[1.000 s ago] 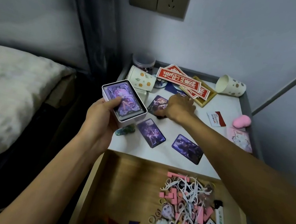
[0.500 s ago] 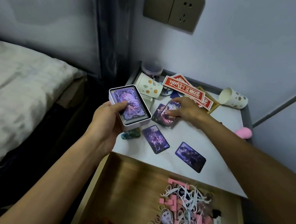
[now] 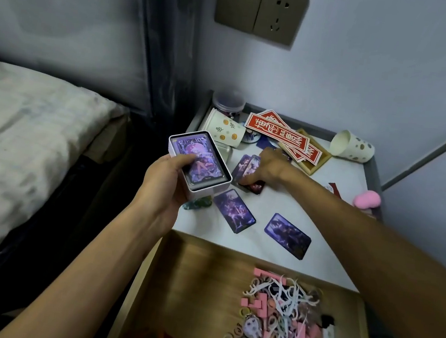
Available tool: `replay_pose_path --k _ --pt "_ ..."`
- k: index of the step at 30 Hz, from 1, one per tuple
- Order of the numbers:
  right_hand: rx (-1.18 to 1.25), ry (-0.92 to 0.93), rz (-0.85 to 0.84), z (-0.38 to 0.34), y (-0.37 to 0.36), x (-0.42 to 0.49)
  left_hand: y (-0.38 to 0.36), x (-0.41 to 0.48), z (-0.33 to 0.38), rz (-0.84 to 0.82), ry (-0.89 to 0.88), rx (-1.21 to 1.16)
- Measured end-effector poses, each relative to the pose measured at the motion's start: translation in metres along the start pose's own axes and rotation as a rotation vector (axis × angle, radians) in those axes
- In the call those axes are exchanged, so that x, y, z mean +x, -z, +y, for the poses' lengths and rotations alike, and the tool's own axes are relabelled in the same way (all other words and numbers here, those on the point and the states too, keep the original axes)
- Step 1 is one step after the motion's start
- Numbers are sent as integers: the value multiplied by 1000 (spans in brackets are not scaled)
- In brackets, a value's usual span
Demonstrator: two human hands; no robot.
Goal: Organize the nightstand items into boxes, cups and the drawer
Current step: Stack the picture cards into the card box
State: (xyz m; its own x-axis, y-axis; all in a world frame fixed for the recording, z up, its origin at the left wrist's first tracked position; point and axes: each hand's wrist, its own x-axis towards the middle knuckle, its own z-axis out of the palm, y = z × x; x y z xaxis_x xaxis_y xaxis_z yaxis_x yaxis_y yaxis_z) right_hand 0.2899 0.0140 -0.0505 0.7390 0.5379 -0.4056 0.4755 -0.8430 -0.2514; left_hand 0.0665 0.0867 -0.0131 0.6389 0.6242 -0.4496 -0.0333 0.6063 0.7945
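The right hand (image 3: pixel 268 167) has drawn back, grip clamped on gathered cards (image 3: pixel 244 167) beside the left hand (image 3: pixel 168 178), clamped round the card box (image 3: pixel 206 191). Two loose cards (image 3: pixel 234 211) and the cups (image 3: pixel 224 132) remain unsorted on the worktop (image 3: pixel 282 202).

White lidless box (image 3: pixel 208 192) full of purple cards (image 3: pixel 207 152), tilted above left edge of nightstand top (image 3: pixel 262 249). Small card stack (image 3: pixel 245 166) and two loose cards (image 3: pixel 234 210) (image 3: pixel 287 235) flat nearby. Two paper cups (image 3: pixel 224 132) (image 3: pixel 352 149) toppled behind. Drawer (image 3: pixel 196 278) open.

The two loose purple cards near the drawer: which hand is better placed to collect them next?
Right, probably. The left hand grips the white box of cards, so it is busy; the right hand touches the card pile on the nightstand, beside both loose cards.
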Motion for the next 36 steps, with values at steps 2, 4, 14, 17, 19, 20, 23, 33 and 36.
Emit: replay_pose_path --k 2,4,14,17,19,20,23,33,36 --pt "150 19 53 2 1 -3 0 0 -1 3 4 -1" --pt "329 41 147 8 4 -10 -1 0 -2 6 6 8" --pt "1227 88 304 69 22 -132 -18 -8 -36 -97 65 219" --pt "1300 134 152 87 12 -161 -26 -16 -55 -200 101 290" --pt "1235 142 101 94 2 -171 -30 -23 -68 -285 148 329" --pt "1179 149 94 98 -3 -173 -32 -26 -75 -328 176 345" --pt "1051 168 90 101 -11 -174 -35 -33 -87 -423 225 366" --pt "1067 100 61 108 -24 -169 -41 -37 -98 -522 280 281" --pt "1067 101 86 105 -26 -167 -41 -36 -99 -527 283 277"
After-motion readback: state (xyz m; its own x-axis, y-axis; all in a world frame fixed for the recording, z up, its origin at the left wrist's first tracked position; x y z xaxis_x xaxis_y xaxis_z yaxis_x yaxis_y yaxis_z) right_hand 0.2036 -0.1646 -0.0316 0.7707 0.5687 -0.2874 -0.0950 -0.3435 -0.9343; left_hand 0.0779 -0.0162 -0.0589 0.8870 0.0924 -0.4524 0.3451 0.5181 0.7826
